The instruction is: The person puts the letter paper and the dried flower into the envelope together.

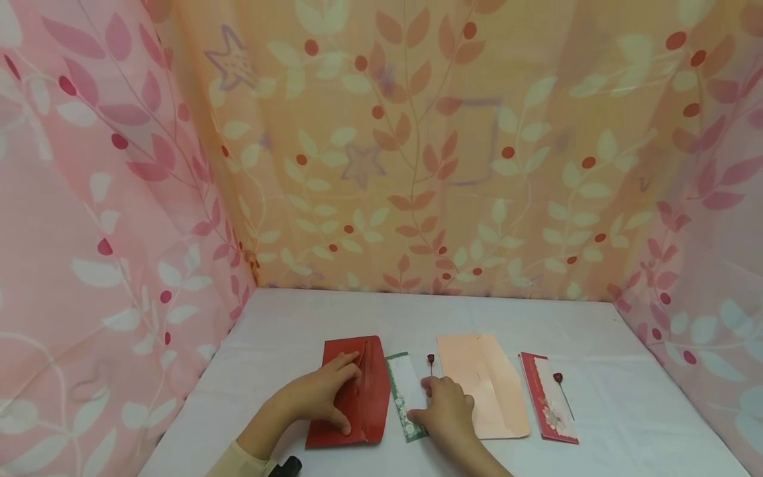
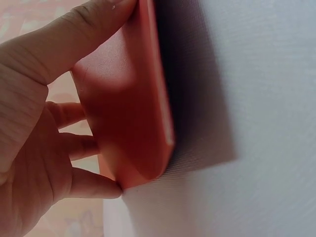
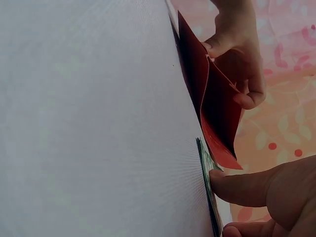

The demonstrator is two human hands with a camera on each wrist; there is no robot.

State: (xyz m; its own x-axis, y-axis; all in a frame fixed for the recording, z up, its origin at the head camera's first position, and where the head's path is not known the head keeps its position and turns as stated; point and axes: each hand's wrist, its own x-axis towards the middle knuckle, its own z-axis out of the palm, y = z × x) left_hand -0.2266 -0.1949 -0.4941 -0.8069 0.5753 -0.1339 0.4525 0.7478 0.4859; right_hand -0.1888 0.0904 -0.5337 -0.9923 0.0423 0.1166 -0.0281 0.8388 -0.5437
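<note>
A red envelope (image 1: 377, 397) lies on the white table with its flap to the right. My left hand (image 1: 320, 392) grips it across, thumb at the near end and fingers toward the far end. Its pocket (image 3: 217, 108) gapes in the right wrist view. Just right of it lies a card with a green floral border (image 1: 406, 377). My right hand (image 1: 450, 412) holds this card between thumb (image 3: 237, 186) and fingers, covering part of its right side. Beyond the right fingers, a small dark red rose on a thin stem (image 1: 431, 360) shows.
A peach envelope (image 1: 467, 371) lies right of the green card, partly behind my right hand. Farther right are a red floral card (image 1: 551, 404) and a second rose on a stem (image 1: 558, 377). Leaf-patterned curtains (image 1: 417, 218) enclose the table (image 1: 298, 308) at the back and sides.
</note>
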